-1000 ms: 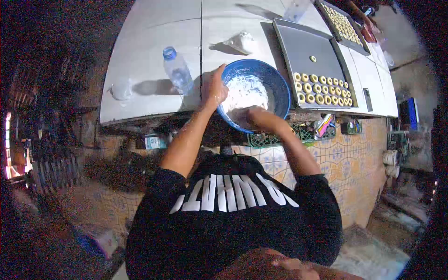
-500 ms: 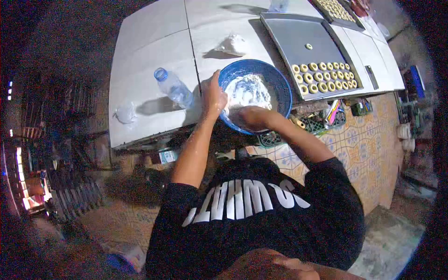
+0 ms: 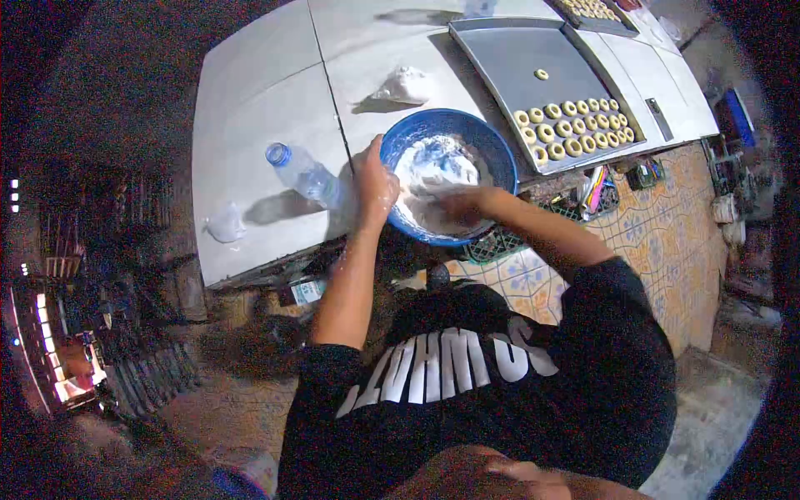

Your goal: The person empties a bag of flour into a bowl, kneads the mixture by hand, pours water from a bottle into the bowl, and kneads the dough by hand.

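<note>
A blue basin (image 3: 498, 143) stands at the near edge of the white table, with white, floury stuff (image 3: 435, 160) inside and smeared up its wall. My left hand (image 3: 377, 185), dusted with white, is closed around the left side of the rim. Down in the basin, my right hand (image 3: 463, 206) is in the white stuff; its fingers are blurred and partly hidden. Left of the basin is a clear plastic bottle (image 3: 304, 177) with no cap. Behind the basin sits a small bag of white powder (image 3: 406, 86).
To the right lies a metal tray (image 3: 533, 62) with several rows of ring-shaped dough pieces (image 3: 572, 148); a second tray (image 3: 596, 17) is farther back. A crumpled plastic bag (image 3: 225, 223) rests at the table's left. Below the edge are green crates (image 3: 493, 245).
My right hand has moved a little to the right within the basin, stirring up the white contents. The left hand keeps its hold on the rim. The view has shifted slightly.
</note>
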Demonstrator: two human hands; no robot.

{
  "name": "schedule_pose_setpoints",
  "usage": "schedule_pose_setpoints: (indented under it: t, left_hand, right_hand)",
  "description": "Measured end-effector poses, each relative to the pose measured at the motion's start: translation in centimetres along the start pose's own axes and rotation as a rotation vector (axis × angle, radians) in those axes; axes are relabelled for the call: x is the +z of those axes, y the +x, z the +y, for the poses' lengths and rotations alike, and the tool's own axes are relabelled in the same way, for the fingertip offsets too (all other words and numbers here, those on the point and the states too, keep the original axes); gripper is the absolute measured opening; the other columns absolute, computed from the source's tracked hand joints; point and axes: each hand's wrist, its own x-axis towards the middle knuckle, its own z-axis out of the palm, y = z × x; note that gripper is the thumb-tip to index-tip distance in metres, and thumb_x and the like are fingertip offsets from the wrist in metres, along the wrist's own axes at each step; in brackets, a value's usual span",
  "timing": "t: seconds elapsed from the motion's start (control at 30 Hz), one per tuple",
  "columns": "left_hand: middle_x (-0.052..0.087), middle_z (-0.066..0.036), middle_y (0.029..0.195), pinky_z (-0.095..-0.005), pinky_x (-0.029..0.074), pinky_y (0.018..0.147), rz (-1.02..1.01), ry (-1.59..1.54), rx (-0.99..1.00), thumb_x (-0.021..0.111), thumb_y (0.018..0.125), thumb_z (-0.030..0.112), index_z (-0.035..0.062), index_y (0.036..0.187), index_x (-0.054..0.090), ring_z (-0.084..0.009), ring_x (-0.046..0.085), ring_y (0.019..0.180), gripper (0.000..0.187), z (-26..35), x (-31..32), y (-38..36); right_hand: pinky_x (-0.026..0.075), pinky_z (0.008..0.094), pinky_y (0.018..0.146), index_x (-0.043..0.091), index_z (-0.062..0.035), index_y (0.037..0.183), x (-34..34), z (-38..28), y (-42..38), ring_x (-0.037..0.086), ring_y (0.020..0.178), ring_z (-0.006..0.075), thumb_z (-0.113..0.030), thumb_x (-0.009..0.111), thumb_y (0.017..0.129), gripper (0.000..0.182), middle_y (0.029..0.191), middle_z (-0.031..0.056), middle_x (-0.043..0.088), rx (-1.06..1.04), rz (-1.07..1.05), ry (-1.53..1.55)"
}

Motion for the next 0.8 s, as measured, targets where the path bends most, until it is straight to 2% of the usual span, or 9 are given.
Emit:
schedule_pose_setpoints:
  t: [0.1, 0.2, 0.3, 0.37, 0.47, 0.6, 0.63, 0.7, 0.8]
  left_hand:
    - [0.060, -0.025, 0.110, -0.0412, 0.049, 0.082, 0.063, -0.063, 0.131, 0.050, 0.071, -0.008, 0.0015, 0.129, 0.049, -0.0375, 0.061, 0.094, 0.059, -1.7, 0.8, 0.2]
    - [0.059, -0.025, 0.113, -0.0426, 0.047, 0.086, 0.131, -0.120, 0.212, 0.050, 0.072, -0.008, 0.0017, 0.129, 0.049, -0.0402, 0.059, 0.098, 0.058, -2.8, 1.8, 0.4]
    - [0.058, -0.026, 0.117, -0.0438, 0.044, 0.092, 0.058, -0.078, 0.030, 0.050, 0.073, -0.010, -0.0011, 0.128, 0.050, -0.0409, 0.057, 0.105, 0.056, -1.2, 0.8, 0.3]
    - [0.058, -0.027, 0.115, -0.0437, 0.044, 0.093, 0.067, -0.133, 0.006, 0.050, 0.074, -0.011, -0.0006, 0.128, 0.050, -0.0397, 0.057, 0.108, 0.055, -1.7, 1.5, 0.8]
    - [0.059, -0.026, 0.115, -0.0431, 0.044, 0.093, -0.036, -0.018, -0.025, 0.050, 0.074, -0.012, 0.0032, 0.129, 0.051, -0.0387, 0.057, 0.108, 0.057, 2.2, -2.6, 0.0]
    - [0.060, -0.021, 0.116, -0.0429, 0.047, 0.089, 0.109, -0.100, 0.114, 0.053, 0.075, -0.008, 0.0070, 0.131, 0.050, -0.0396, 0.059, 0.103, 0.058, -2.6, 1.2, 0.5]
    - [0.060, -0.022, 0.115, -0.0440, 0.047, 0.088, 0.133, -0.059, 0.123, 0.055, 0.075, -0.005, 0.0094, 0.132, 0.048, -0.0399, 0.059, 0.102, 0.059, -2.9, 1.4, 0.3]
    - [0.059, -0.023, 0.116, -0.0443, 0.048, 0.087, 0.032, -0.118, -0.038, 0.056, 0.075, -0.004, 0.0109, 0.133, 0.048, -0.0401, 0.059, 0.101, 0.061, -2.8, 1.2, 0.7]
    - [0.062, -0.024, 0.105, -0.0445, 0.050, 0.081, 0.062, 0.072, -0.026, 0.056, 0.072, -0.003, 0.0113, 0.133, 0.048, -0.0405, 0.061, 0.095, 0.063, -2.4, 0.3, 1.3]
  right_hand:
    - [0.024, 0.0588, 0.110, 0.037, -0.0296, 0.141, -4.7, -1.3, -0.8, 0.032, 0.137, 0.0332, -0.043, 0.054, 0.083, 0.061, 0.152, 0.0120, 0.026, 0.031, -0.282, -0.063]
    - [0.021, 0.0488, 0.114, 0.028, -0.0194, 0.147, -3.9, 0.9, -0.5, 0.024, 0.140, 0.0370, -0.031, 0.064, 0.082, 0.075, 0.151, 0.0219, 0.024, 0.168, -0.150, -0.071]
    - [0.022, 0.0483, 0.114, 0.027, -0.0223, 0.147, -1.9, 1.7, 3.2, 0.024, 0.140, 0.0365, -0.026, 0.061, 0.084, 0.072, 0.153, 0.0135, 0.024, 0.445, -0.016, 0.087]
    - [0.026, 0.0482, 0.113, 0.027, -0.0270, 0.147, 1.3, 2.5, 3.5, 0.027, 0.139, 0.0362, -0.026, 0.056, 0.085, 0.067, 0.149, 0.0211, 0.029, 0.250, 0.048, 0.238]
    - [0.020, 0.0449, 0.116, 0.049, -0.0231, 0.134, -4.7, 0.0, 1.5, 0.027, 0.140, 0.0329, -0.025, 0.059, 0.085, 0.051, 0.150, 0.0082, 0.032, 0.022, -0.187, -0.003]
    - [0.017, 0.0447, 0.117, 0.036, -0.0275, 0.143, -8.5, -0.5, 0.1, 0.025, 0.140, 0.0317, -0.030, 0.063, 0.082, 0.067, 0.150, 0.0126, 0.032, 0.132, -0.280, 0.196]
    - [0.017, 0.0447, 0.117, 0.035, -0.0269, 0.144, -10.6, -1.6, 0.9, 0.025, 0.141, 0.0316, -0.030, 0.062, 0.082, 0.067, 0.150, 0.0128, 0.032, 0.284, -0.237, 0.238]
    - [0.017, 0.0448, 0.117, 0.037, -0.0243, 0.142, -11.2, -2.0, 2.3, 0.026, 0.140, 0.0314, -0.027, 0.060, 0.083, 0.063, 0.149, 0.0123, 0.033, 0.322, -0.206, 0.075]
    - [0.018, 0.0453, 0.117, 0.045, -0.0183, 0.138, -5.1, 0.2, 4.8, 0.030, 0.138, 0.0312, -0.020, 0.055, 0.086, 0.053, 0.148, 0.0102, 0.036, -0.026, -0.221, -0.521]
